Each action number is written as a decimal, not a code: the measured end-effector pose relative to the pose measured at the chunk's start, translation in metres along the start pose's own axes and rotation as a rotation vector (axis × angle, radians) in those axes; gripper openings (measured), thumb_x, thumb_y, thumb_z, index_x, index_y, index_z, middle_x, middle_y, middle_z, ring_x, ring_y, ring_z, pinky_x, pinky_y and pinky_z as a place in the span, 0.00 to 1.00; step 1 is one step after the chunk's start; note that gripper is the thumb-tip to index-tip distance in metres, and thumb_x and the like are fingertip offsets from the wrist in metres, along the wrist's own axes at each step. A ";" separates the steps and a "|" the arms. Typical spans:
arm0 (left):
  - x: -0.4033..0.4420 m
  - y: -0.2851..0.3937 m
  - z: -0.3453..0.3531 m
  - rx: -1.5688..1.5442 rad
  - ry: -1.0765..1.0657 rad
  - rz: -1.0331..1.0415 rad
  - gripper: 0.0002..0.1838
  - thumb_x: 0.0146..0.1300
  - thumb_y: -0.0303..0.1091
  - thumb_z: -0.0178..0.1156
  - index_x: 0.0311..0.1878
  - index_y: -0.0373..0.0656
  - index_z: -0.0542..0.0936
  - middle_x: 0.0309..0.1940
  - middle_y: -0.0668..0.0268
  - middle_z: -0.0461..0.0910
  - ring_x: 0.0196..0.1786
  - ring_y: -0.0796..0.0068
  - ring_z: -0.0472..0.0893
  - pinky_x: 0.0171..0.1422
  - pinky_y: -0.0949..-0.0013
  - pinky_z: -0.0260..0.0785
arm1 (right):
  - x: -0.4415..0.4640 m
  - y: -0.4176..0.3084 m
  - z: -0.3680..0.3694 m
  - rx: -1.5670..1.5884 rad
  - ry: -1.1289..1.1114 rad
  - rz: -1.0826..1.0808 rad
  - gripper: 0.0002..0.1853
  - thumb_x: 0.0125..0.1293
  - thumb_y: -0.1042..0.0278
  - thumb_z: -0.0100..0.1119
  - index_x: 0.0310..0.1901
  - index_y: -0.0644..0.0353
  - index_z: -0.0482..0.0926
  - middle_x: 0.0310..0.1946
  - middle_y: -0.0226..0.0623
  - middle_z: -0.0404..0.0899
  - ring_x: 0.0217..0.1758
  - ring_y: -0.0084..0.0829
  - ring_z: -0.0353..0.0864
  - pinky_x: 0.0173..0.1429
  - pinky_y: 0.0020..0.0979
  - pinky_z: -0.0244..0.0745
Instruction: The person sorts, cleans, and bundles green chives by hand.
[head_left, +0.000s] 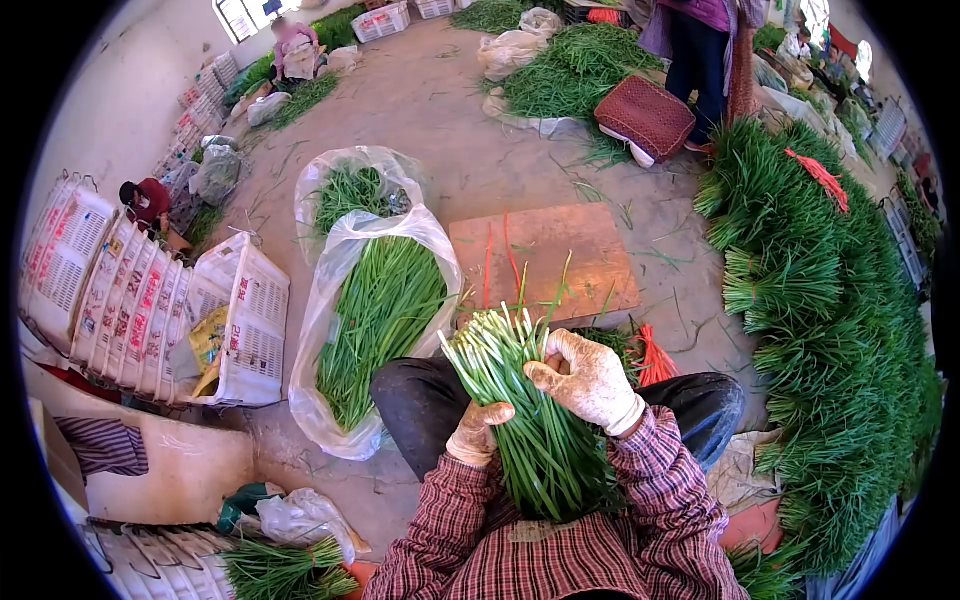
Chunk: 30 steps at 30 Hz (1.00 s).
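Observation:
A thick bunch of green stalks (545, 440) rests over my lap, its pale ends up and its leaves toward my body. My left hand (482, 432), in a stained glove, is wrapped round the bunch from the left side. On the upper right of the bunch, my gloved right hand (588, 382) has its fingers bent together against the pale stalks; a few longer stalks stick up beside it. Just beyond my hands is a low wooden board (545, 262) with red ties lying on it. More red ties (655, 357) lie by my right knee.
Left of my knees is an open plastic bag (335, 300) of loose stalks. White crates (245, 320) stand farther left. A long pile of green bunches (830, 330) lines the right side. People sit at the back left; another person (690, 60) stands at the back right near a red woven cushion (646, 118).

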<state>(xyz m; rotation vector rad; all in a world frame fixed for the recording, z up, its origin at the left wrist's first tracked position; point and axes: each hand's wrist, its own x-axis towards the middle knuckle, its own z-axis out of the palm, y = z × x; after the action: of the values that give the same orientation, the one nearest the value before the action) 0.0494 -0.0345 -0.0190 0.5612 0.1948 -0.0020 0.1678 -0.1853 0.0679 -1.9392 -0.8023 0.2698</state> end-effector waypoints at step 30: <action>-0.013 0.031 -0.010 0.560 -0.172 -0.089 0.40 0.55 0.37 0.80 0.70 0.42 0.73 0.61 0.71 0.77 0.64 0.74 0.73 0.72 0.65 0.64 | -0.025 0.018 0.034 -0.110 0.303 -0.431 0.11 0.63 0.70 0.70 0.46 0.56 0.83 0.44 0.37 0.87 0.47 0.42 0.86 0.54 0.39 0.78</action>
<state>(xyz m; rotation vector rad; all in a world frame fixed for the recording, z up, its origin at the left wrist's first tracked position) 0.0370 -0.0031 -0.0086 1.1053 0.0477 -0.1953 0.1396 -0.1820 0.0318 -1.7945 -1.0177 -0.3257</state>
